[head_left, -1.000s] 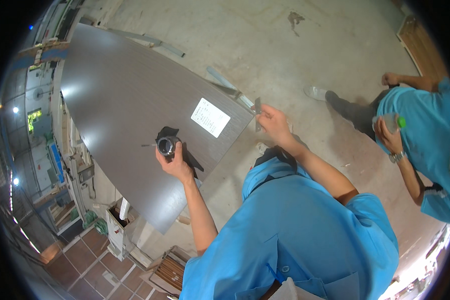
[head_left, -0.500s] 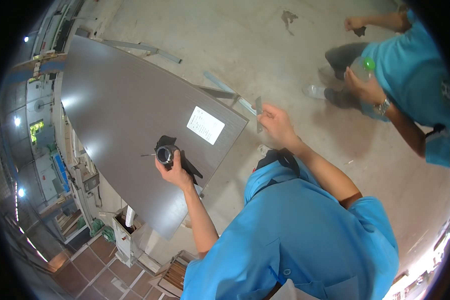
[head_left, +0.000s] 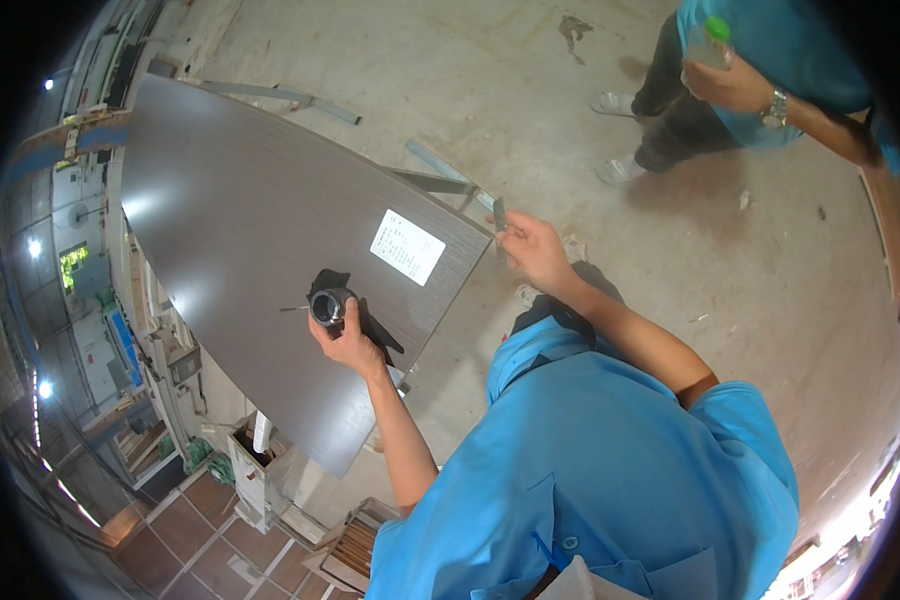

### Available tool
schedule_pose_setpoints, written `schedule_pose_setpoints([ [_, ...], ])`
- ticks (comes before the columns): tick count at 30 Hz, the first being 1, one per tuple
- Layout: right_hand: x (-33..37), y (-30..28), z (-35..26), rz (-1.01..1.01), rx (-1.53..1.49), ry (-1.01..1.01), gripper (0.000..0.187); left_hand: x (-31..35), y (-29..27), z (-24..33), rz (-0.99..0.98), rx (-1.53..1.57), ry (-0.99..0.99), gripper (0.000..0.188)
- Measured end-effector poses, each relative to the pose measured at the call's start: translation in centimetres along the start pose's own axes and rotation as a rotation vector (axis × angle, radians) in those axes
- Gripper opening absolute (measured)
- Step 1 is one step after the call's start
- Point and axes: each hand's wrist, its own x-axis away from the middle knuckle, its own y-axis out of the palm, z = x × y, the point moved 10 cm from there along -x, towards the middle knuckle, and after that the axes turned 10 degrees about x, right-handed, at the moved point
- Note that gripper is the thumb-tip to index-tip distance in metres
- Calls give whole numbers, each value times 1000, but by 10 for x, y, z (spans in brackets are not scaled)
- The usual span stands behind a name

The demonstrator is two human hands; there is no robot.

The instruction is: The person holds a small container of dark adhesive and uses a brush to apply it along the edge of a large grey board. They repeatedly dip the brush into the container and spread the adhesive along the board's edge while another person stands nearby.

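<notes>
A long dark brown panel [head_left: 260, 200] lies flat on a metal stand, with a white printed sheet [head_left: 408, 247] near its right end. On the panel, my left hand [head_left: 350, 347] is closed round a small dark round container [head_left: 328, 306] with an open top. A crumpled black cloth or plastic piece [head_left: 375, 330] lies under and beside it, and a thin rod pokes out to the left. Just off the panel's right corner, my right hand [head_left: 535, 252] pinches a thin, flat grey scraper blade [head_left: 500, 222]. Whether the blade touches the edge I cannot tell.
A co-worker [head_left: 770, 80] in a blue shirt stands at the upper right, holding a clear bottle with a green cap [head_left: 715, 45]. Metal stand legs [head_left: 440, 165] stick out past the panel's far side. Machinery and a wooden crate [head_left: 345, 550] stand at the lower left.
My right hand has moved left with the scraper blade, closer to the panel's corner. My left hand has hardly moved. The co-worker has shifted up and to the left.
</notes>
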Motion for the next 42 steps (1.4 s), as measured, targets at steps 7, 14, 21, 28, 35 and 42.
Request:
schedule_pose_setpoints([
  [7, 32, 8, -69, -142, -129, -161, 37, 15, 4, -9, -25, 69, -113, 54],
  [14, 18, -35, 0, 7, 23, 57, 34, 26, 10, -8, -25, 84, -84, 53],
  [21, 22, -35, 28, -16, 25, 18, 36, 41, 16, -8, -23, 99, -127, 55],
  [28, 39, -37, -23, -58, -63, -31, 33, 53, 21, -2, -30, 74, -72, 54],
  [35, 33, -106, -26, 151, -165, -50, 20, 65, 29, 2, -31, 59, -54, 52],
  [42, 40, -71, 55, -138, -284, 210, 26, 78, 38, 8, -43, 50, -43, 41],
])
